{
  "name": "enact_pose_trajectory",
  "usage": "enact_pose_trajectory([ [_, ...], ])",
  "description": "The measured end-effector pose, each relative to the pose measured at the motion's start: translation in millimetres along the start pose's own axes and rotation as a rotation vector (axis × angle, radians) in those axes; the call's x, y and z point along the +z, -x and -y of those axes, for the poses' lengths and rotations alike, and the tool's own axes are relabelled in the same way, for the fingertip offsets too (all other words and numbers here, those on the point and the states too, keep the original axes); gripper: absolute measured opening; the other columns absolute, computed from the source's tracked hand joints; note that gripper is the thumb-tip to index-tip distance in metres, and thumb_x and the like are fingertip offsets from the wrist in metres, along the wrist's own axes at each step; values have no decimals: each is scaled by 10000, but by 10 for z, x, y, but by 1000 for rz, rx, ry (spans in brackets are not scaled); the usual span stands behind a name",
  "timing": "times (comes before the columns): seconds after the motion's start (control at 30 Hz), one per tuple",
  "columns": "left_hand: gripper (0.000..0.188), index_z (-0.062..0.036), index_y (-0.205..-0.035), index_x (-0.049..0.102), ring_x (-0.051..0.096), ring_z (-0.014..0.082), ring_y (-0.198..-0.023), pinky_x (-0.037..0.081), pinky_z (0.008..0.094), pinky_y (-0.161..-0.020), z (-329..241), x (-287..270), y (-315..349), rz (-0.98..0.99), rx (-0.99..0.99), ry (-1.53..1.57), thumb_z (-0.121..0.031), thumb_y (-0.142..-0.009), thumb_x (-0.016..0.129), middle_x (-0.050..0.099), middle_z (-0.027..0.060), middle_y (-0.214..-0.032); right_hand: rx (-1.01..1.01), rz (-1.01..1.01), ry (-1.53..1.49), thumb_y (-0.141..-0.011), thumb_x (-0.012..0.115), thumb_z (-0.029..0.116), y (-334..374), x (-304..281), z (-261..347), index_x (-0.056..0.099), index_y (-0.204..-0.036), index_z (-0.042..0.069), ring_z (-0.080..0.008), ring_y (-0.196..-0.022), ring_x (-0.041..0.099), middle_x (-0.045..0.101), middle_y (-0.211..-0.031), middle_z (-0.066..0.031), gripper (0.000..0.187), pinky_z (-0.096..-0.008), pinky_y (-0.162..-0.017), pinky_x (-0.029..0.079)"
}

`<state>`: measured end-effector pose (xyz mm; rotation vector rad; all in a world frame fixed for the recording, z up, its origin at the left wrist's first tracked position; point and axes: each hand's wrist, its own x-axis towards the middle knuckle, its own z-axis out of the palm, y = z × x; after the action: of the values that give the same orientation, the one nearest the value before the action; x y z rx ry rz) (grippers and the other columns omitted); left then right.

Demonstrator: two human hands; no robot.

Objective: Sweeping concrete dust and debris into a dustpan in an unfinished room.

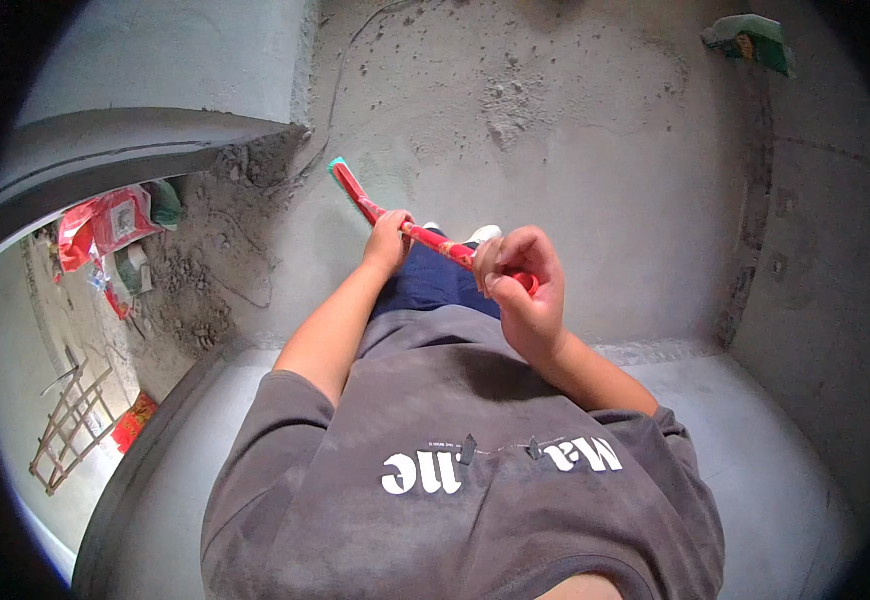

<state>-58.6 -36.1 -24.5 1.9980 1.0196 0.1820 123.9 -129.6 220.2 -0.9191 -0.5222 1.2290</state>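
A red broom (441,243) slants across in front of me, its patterned handle running from near my waist to a head edged with teal bristles (336,163) at the far left end. My left hand (387,243) is closed round the handle just behind the head. Near the other end, my right hand (529,285) curls its fingers about the handle, and the red tip shows by its palm. Below the broom, the tips of my white shoes (485,235) stand on the grey floor (605,220).
Crumbly rubble (195,290) lies in the doorway on the left, with red and green bags (120,222) and a wooden lattice frame (73,420) beyond. A thin cable (335,90) crosses the floor. Another green-and-white bag (752,42) sits at the far right by the wall.
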Motion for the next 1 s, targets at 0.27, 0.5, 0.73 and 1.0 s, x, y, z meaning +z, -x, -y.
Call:
enact_pose_trajectory([
  [0.27,329,-228,-1258,380,450,283,-1158,424,577,-865,656,438,-256,-481,-1067,1280,-246,-933,431,345,95,-1320,331,-172,57,-747,466,-41,-910,-319,-893,436,-944,37,-108,-680,465,490,-739,-34,214,-234,-644,393],
  [0.5,316,-48,-1029,399,574,223,-715,494,338,-567,1079,692,-1253,-650,-1425,1659,-313,-865,454,490,108,-877,375,-204,258,-727,447,-40,-1711,-555,-949,462,-930,33,-85,-646,482,528,-755,-29,216,-209,-598,409],
  [0.73,132,-33,-892,437,469,198,-446,404,299,-363,21,888,-3060,-376,-1312,1617,-43,-761,432,454,87,-618,17,-339,425,-737,386,3,-2283,-856,104,461,-901,7,-110,-607,430,489,-685,-52,181,-234,-589,381],
  [1.0,156,-93,-922,385,534,193,-543,493,330,-447,-1170,653,-2755,-501,-1176,1424,-56,-811,487,466,65,-667,-136,-338,435,-771,432,165,-2041,-1262,993,465,-897,61,-133,-543,437,402,-552,-24,167,-357,-747,421],
])
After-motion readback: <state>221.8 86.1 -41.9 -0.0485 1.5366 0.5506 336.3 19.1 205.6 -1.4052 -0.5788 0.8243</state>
